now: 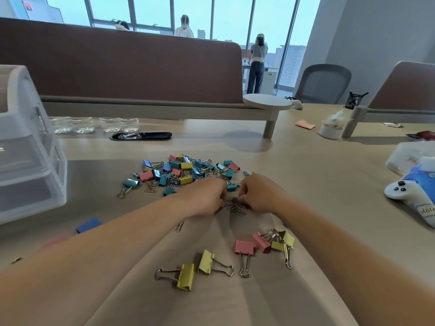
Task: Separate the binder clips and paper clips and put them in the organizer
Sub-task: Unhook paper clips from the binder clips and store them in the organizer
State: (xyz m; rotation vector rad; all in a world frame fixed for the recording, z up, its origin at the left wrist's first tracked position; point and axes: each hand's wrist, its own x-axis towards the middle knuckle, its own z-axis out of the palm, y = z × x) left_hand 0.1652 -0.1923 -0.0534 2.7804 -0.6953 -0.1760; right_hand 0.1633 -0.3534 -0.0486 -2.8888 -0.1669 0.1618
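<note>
A mixed pile of coloured binder clips lies mid-table. Just in front of it, my left hand and my right hand meet over a small bunch of silver paper clips, both with fingers pinched on it. Nearer me lie two yellow binder clips and a group of pink and yellow binder clips. A single paper clip rests beside my left forearm. A blue binder clip lies to the left. The clear plastic drawer organizer stands at the far left.
Water bottles and a black tray sit behind the pile under a desk divider. A white game controller and a plastic container lie at the right. People stand far off by the windows.
</note>
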